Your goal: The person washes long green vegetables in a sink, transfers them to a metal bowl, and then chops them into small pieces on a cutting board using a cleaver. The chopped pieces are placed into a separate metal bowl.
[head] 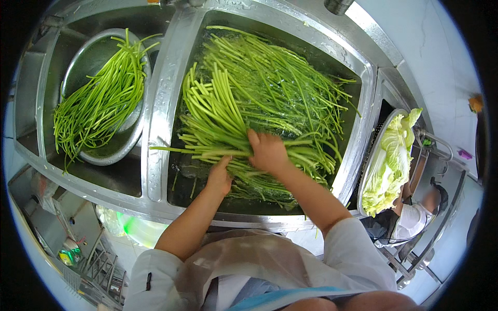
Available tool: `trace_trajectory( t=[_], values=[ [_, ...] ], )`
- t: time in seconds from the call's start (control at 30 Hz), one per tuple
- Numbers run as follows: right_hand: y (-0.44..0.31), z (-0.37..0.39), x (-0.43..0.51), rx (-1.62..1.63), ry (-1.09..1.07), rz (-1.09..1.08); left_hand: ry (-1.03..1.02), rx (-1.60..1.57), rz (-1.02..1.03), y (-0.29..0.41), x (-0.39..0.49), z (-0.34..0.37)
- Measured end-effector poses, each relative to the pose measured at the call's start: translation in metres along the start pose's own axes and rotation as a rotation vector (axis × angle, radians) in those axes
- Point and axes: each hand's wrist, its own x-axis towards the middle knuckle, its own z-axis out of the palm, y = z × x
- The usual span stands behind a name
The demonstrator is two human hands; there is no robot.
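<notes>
Long green vegetable stems point(272, 85) lie in water in the right basin of a stainless steel sink point(161, 97). My right hand point(270, 153) grips a bunch of these stems near the middle of the basin, its fingers wrapped over them. Just left of it, my left hand point(220, 175) is closed around the lower stems of the bunch, and several pale cut ends stick out to the left. In the left basin, a metal bowl point(107, 157) bears a pile of similar stems point(105, 97), some hanging over its rim.
A tray point(363, 190) of napa cabbage leaves point(393, 159) stands right of the sink. Beyond it a co-worker point(412, 221) is partly visible near a metal rack. A faucet part point(338, 6) juts in at the top. Below left are a green-and-white round container point(142, 229) and metal shelving point(101, 268).
</notes>
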Motion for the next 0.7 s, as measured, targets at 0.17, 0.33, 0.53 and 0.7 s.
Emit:
trace_trajectory(
  t=[0.17, 0.33, 0.53, 0.7],
  values=[
    [0.077, -0.029, 0.048, 0.041, 0.012, 0.317, 0.018, 0.025, 0.003, -0.003, 0.003, -0.005],
    [0.150, -0.058, 0.080, 0.115, 0.365, 0.363, -0.065, -0.021, 0.049, -0.003, 0.001, -0.003],
    [0.164, -0.029, 0.117, 0.637, -0.063, 0.461, -0.113, -0.056, 0.032, 0.003, 0.013, -0.002],
    [0.109, -0.025, 0.055, 0.905, -0.390, 0.253, -0.216, -0.192, 0.046, 0.006, 0.020, 0.000]
  ],
)
